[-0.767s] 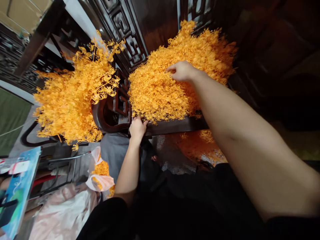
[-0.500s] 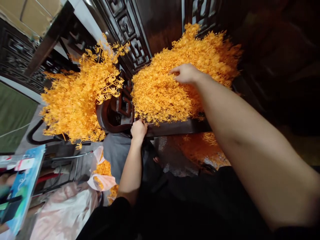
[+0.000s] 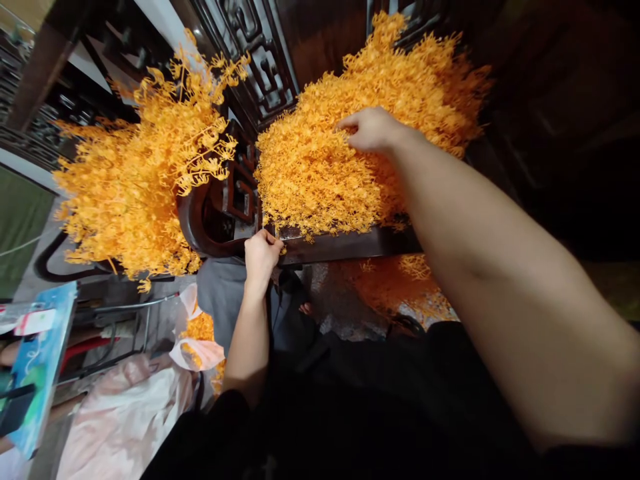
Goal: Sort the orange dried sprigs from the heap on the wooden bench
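Observation:
A big heap of orange, curly-armed artificial flower pieces lies on the seat of a dark carved wooden bench. My right hand is over the middle of this heap, thumb and forefinger apart. Its other fingers are partly hidden, and no piece shows clearly in its grasp. Down at the bench's front edge, my left hand has its fingers pinched together. A small orange piece shows at those fingertips.
Left of the curved armrest stands another bushy orange bunch. Below it, a pinkish plastic bag holds more orange pieces. Loose pieces lie in clear plastic under the bench. A blue printed board and part of another person are at far left.
My left hand has shifted a little left along the bench edge, and an orange bit now shows by its fingertips. My right hand stays over the heap. The view has tilted slightly.

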### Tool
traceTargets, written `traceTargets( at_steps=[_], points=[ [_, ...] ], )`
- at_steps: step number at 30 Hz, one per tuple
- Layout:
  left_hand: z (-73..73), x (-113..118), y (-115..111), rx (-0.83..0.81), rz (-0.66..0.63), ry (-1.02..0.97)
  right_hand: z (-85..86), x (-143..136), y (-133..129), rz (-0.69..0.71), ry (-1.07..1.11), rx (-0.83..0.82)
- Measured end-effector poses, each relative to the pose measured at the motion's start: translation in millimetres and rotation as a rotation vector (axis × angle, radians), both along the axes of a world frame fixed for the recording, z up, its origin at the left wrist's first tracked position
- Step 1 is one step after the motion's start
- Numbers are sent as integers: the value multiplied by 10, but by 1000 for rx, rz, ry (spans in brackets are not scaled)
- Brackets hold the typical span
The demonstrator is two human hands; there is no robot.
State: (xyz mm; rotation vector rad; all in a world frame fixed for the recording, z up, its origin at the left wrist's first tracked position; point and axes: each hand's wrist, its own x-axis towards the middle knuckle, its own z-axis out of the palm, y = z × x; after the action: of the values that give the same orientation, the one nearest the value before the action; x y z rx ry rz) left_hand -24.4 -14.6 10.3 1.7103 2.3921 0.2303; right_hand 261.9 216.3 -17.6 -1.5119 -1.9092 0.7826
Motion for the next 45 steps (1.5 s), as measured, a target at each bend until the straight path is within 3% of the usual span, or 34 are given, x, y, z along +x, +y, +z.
traceTargets(
  at_steps=[3,6,9,12,14,18,21,23,26,28,30,33,37,42,45],
  points=[
    [-38,-108,68,133,12,-30,33,2,-26,31,-153,-40],
    [1,-166,106,230,32,-128,48,10,-40,33,-158,-32],
    [87,-24,23,137,3,-343,46,8,-46,40,-146,-25],
    [70,381,-196,-122,-246,-598,54,-8,-66,36,-106,-38],
    [-49,742,-358,-305,-455,-703,70,-21,-89,33,-85,-64],
    [-355,1337,-540,-340,-754,-725,95,-31,-130,38,-115,-76],
    [-369,1419,-537,-296,-928,-712,93,-21,-142,49,-155,-46],
    [-268,1268,-504,-222,-847,-591,84,-17,-139,53,-158,-40],
    [-128,844,-442,-121,-476,-202,63,-31,-113,63,-163,-37],
    [-122,541,-400,-104,-206,30,42,-55,-84,60,-178,-33],
    [-190,303,-350,-141,-64,113,15,-81,-52,49,-189,-19],
    [-341,136,-233,-162,-6,30,-24,-98,-19,59,-191,21],
    [-472,165,24,-92,18,-54,-15,-102,-28,165,-295,33],
    [-524,247,430,11,42,-157,59,-223,-159,225,-539,-44],
    [-510,252,615,30,46,-227,68,-336,-296,143,-626,74]
  ],
)
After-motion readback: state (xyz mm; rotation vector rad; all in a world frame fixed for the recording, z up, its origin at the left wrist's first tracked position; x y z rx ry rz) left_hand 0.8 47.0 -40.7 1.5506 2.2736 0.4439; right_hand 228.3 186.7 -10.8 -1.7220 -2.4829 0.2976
